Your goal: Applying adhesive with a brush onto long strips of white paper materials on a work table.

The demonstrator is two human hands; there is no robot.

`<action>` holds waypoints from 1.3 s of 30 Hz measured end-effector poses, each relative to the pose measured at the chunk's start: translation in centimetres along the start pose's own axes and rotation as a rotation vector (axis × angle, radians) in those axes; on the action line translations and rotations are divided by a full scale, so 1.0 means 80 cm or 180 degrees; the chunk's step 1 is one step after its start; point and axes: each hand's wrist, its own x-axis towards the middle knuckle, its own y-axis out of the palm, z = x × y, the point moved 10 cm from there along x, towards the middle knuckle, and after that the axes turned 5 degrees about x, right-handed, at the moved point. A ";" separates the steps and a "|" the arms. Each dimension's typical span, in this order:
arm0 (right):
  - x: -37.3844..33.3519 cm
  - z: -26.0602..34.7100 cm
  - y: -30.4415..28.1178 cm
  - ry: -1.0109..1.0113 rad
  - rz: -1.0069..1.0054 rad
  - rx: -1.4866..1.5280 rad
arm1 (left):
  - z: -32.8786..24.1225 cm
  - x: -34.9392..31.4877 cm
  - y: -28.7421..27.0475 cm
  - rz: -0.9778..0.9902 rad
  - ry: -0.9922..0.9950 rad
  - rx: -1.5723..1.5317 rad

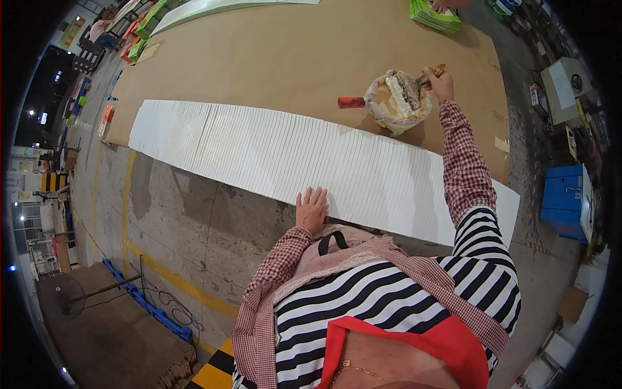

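My right hand [440, 86] is closed round the handle of a wide, pale-bristled brush [405, 91]. The brush is over a round tub [392, 120] lined with crumpled plastic, with yellowish stuff inside. From the tub's left side a red handle [351, 102] points outward; what it belongs to is hidden. My left hand [311, 209] lies flat, fingers stretched, on the near edge of a long row of overlapping white sheets [259, 146]. These sheets are fanned out in narrow strips along the near side of the table.
Brown board covers the table [278, 58]. Another white fanned row [220, 13] lies at its far edge. At the far right, another person's hand [447, 5] touches a stack of green printed sheets [435, 18]. A blue cabinet [565, 201] stands to the right.
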 end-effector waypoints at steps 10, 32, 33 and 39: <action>0.000 -0.051 -0.006 0.0951 0.0248 0.1188 | 0.042 -0.038 -0.053 -0.1454 -0.0519 -0.0516; -0.046 -0.003 -0.049 0.0378 0.0653 0.2494 | 0.292 -0.141 0.021 -0.2328 -0.4495 -0.3221; -0.053 0.000 -0.044 0.0363 0.0630 0.2467 | 0.309 -0.138 0.029 -0.2382 -0.4548 -0.3331; -0.081 0.023 -0.012 0.0426 0.0562 0.2988 | 0.352 -0.113 0.068 -0.2601 -0.5093 -0.4232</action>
